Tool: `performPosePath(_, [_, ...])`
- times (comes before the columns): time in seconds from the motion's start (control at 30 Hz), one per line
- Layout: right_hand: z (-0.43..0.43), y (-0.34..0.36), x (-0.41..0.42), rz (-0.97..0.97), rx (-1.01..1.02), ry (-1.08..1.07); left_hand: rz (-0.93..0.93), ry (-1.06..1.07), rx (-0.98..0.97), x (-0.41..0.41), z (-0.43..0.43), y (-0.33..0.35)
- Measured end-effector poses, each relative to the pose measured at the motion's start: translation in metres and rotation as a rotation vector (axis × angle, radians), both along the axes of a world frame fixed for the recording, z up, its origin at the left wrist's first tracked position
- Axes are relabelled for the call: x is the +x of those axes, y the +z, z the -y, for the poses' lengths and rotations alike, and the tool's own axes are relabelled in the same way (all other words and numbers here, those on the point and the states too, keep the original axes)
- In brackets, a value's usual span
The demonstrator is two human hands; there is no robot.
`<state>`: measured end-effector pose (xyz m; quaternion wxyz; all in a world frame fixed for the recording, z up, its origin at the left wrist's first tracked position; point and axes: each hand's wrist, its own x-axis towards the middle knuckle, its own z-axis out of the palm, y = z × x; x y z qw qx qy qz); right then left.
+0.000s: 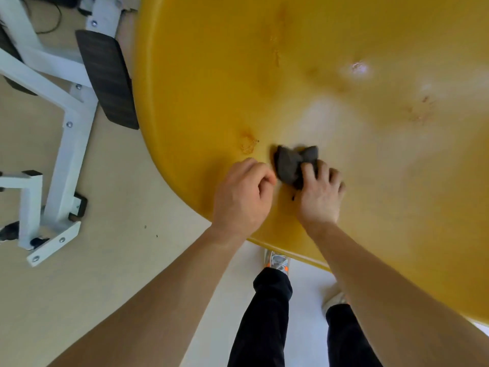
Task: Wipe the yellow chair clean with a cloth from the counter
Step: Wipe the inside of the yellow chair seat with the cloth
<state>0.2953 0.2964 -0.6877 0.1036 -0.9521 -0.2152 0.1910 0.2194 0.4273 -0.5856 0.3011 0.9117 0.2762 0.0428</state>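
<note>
The yellow chair (291,75) fills the upper right, its glossy seat showing wet patches and brownish stains. One stain (248,144) lies just above my left hand. A crumpled dark grey cloth (291,162) lies pressed on the seat near its front edge. My right hand (321,192) is shut on the cloth, fingers over its lower part. My left hand (243,197) rests on the seat beside it, fingers curled, its fingertips touching the cloth's left edge.
A white metal frame (66,144) with a dark padded piece (105,78) stands on the beige floor at the left. Black cables lie at the top left. My legs in black trousers and my shoes (276,260) are below the chair's edge.
</note>
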Motion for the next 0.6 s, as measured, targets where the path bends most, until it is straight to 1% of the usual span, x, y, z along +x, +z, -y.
performPosePath(0.03, [-0.001,0.010,-0.028,-0.046,0.042,0.140,0.053,0.003,0.095,0.003,-0.011,0.014])
performPosePath(0.07, [0.000,0.019,-0.048,-0.109,0.072,0.214,0.081,0.002,0.205,0.006,-0.023,0.028])
performPosePath(0.1, [-0.002,0.027,-0.059,-0.188,0.089,0.208,0.089,0.011,0.319,0.009,-0.036,0.042])
performPosePath(0.17, [-0.016,0.032,-0.062,-0.297,0.061,0.049,0.079,0.070,0.496,0.013,-0.062,0.064])
performPosePath(0.23, [-0.040,0.037,-0.056,-0.359,0.006,-0.123,0.053,0.169,0.577,0.018,-0.087,0.076])
performPosePath(0.27, [-0.055,0.040,-0.051,-0.396,0.016,-0.235,0.041,0.227,0.594,0.019,-0.099,0.080])
performPosePath(0.3, [-0.074,0.046,-0.043,-0.449,0.065,-0.377,0.038,0.277,0.584,0.018,-0.109,0.084])
performPosePath(0.33, [-0.095,0.054,-0.031,-0.505,0.152,-0.521,0.047,0.314,0.532,0.017,-0.116,0.085])
performPosePath(0.37, [-0.120,0.062,-0.018,-0.529,0.285,-0.611,0.054,0.341,0.431,0.016,-0.121,0.085])
performPosePath(0.4, [-0.146,0.071,-0.006,-0.502,0.439,-0.612,0.048,0.358,0.306,0.013,-0.122,0.082])
performPosePath(0.43, [-0.169,0.080,0.004,-0.418,0.584,-0.537,0.029,0.365,0.199,0.010,-0.121,0.078])
performPosePath(0.47, [-0.185,0.091,0.011,-0.313,0.697,-0.421,0.019,0.375,0.148,0.008,-0.117,0.072])
performPosePath(0.5, [-0.193,0.094,0.013,-0.229,0.765,-0.304,0.027,0.392,0.153,0.007,-0.114,0.065])
performPosePath(0.53, [-0.191,0.086,0.009,-0.173,0.768,-0.222,0.045,0.411,0.176,0.007,-0.114,0.059])
performPosePath(0.57, [-0.176,0.071,0.001,-0.134,0.695,-0.195,0.066,0.427,0.192,0.007,-0.113,0.056])
performPosePath(0.6, [-0.152,0.053,-0.010,-0.135,0.553,-0.228,0.082,0.440,0.194,0.008,-0.114,0.054])
